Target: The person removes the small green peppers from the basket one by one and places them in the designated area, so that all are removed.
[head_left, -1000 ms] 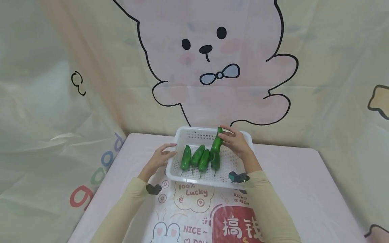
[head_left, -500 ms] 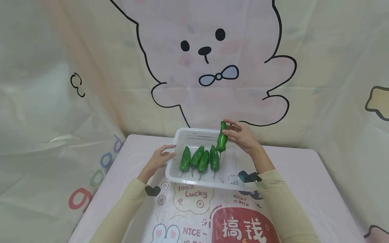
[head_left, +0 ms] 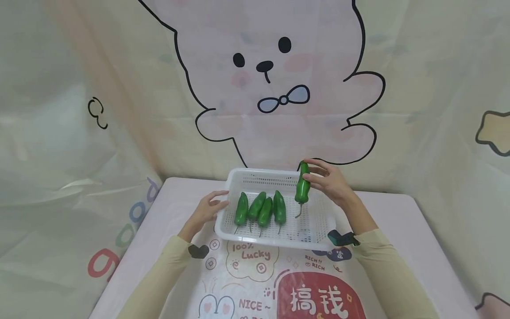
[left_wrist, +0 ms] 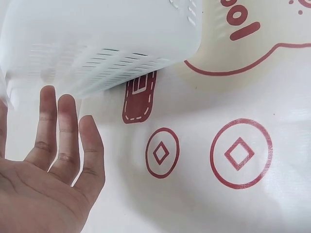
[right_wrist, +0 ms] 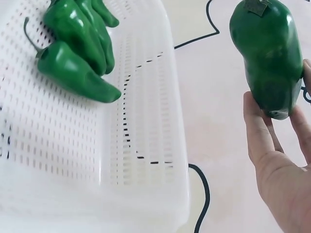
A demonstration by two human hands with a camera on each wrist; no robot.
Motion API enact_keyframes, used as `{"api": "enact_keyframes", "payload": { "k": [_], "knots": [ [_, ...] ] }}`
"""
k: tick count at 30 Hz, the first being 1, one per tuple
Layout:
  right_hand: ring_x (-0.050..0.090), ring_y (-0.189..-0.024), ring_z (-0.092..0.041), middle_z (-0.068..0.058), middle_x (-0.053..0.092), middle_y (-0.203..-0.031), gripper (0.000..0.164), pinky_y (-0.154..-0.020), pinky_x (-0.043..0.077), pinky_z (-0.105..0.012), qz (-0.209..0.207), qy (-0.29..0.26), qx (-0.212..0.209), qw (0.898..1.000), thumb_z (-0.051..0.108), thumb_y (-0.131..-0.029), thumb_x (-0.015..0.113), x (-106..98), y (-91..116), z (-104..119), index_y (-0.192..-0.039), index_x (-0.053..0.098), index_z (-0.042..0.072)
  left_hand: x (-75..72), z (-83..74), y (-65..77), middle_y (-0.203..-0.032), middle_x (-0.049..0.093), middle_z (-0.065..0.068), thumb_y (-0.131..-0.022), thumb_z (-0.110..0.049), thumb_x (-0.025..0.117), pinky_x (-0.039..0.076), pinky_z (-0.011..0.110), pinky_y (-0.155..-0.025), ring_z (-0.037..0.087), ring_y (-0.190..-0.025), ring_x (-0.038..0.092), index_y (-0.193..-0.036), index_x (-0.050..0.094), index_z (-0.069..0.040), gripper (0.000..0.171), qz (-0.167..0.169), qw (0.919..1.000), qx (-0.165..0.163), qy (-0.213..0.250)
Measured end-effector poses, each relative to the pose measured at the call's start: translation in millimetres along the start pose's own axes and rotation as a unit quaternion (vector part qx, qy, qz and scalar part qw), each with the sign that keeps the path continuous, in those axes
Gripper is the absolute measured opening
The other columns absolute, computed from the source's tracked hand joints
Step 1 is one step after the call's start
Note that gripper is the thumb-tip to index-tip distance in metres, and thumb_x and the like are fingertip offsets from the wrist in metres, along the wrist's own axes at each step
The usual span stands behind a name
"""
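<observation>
My right hand (head_left: 332,182) pinches a green pepper (head_left: 303,184) near its tip and holds it above the right part of a white plastic basket (head_left: 275,243). The pepper hangs with its stem downward. Inside the basket, several more green peppers (head_left: 280,208) lie in a row, stems toward me; the right wrist view shows them close together, one green pepper (right_wrist: 73,73) in front. At the basket's left side is my left hand (head_left: 207,208), fingertips right at the rim. Its fingers look extended in the left wrist view, against the basket's outer wall (left_wrist: 112,43).
Under the basket lies a table covering (head_left: 255,283) printed with words and drawings. Behind stands a backdrop (head_left: 271,133) with a cartoon bear, close to the basket's far rim. A dark wrist strap (head_left: 343,238) shows at my right sleeve, over the basket's right front corner.
My right hand has lifted the held pepper off another one and carried it rightward over the basket's bare right side. My left hand stays at the rim.
</observation>
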State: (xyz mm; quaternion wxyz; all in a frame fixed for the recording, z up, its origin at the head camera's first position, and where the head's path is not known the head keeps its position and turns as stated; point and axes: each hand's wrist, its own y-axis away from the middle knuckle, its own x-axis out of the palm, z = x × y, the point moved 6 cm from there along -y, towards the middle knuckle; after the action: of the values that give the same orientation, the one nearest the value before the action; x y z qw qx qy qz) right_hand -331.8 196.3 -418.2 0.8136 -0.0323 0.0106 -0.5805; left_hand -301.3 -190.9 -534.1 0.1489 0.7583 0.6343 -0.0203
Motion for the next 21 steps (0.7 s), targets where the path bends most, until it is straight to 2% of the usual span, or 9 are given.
{"api": "enact_keyframes", "payload": {
  "k": [4, 8, 12, 16, 21],
  "knots": [
    [0.045, -0.131, -0.035, -0.023, 0.043, -0.145, 0.056, -0.098, 0.053, -0.035, 0.001, 0.023, -0.014, 1.000, 0.002, -0.096, 0.071, -8, 7, -1, -0.148, 0.048, 0.000, 1.7, -15.8, 9.4, -0.129, 0.062, 0.025, -0.102, -0.021, 0.065, 0.055, 0.055, -0.093, 0.039, -0.114, 0.063, -0.150, 0.048, -0.009, 0.052, 0.012, 0.9999, -0.001, -0.009],
    [0.048, -0.130, -0.031, -0.022, 0.043, -0.144, 0.058, -0.098, 0.052, -0.033, -0.005, 0.031, -0.017, 0.999, 0.004, -0.097, 0.069, -20, 15, -4, -0.150, 0.047, 0.004, 3.1, -27.2, 16.1, -0.128, 0.062, 0.027, -0.102, -0.019, 0.065, 0.055, 0.055, -0.093, 0.040, -0.113, 0.064, -0.149, 0.048, -0.007, 0.051, 0.019, 0.9998, 0.006, -0.005],
    [0.054, -0.125, -0.026, -0.023, 0.043, -0.144, 0.060, -0.099, 0.051, -0.031, -0.009, 0.040, -0.012, 0.999, 0.005, -0.097, 0.069, -30, 23, -5, -0.152, 0.046, 0.007, 2.3, -15.3, 8.8, -0.129, 0.061, 0.028, -0.102, -0.021, 0.066, 0.055, 0.055, -0.093, 0.041, -0.113, 0.063, -0.149, 0.047, -0.009, 0.053, 0.017, 0.9998, 0.008, 0.003],
    [0.053, -0.126, -0.026, -0.023, 0.043, -0.146, 0.061, -0.099, 0.051, -0.029, -0.008, 0.045, -0.007, 0.999, 0.006, -0.097, 0.070, -38, 30, -7, -0.153, 0.045, 0.008, -0.1, 0.7, -0.8, -0.129, 0.062, 0.025, -0.100, -0.027, 0.068, 0.056, 0.054, -0.091, 0.040, -0.113, 0.064, -0.149, 0.048, -0.012, 0.055, 0.010, 0.9999, 0.012, 0.004],
    [0.053, -0.126, -0.025, -0.025, 0.039, -0.148, 0.061, -0.098, 0.051, -0.028, -0.010, 0.043, -0.007, 0.999, 0.005, -0.097, 0.069, -48, 37, -10, -0.153, 0.045, 0.008, -0.5, -1.2, 0.6, -0.128, 0.063, 0.022, -0.100, -0.029, 0.069, 0.055, 0.054, -0.092, 0.037, -0.112, 0.065, -0.148, 0.051, -0.015, 0.053, 0.006, 0.9998, 0.018, 0.000]
  ]
}}
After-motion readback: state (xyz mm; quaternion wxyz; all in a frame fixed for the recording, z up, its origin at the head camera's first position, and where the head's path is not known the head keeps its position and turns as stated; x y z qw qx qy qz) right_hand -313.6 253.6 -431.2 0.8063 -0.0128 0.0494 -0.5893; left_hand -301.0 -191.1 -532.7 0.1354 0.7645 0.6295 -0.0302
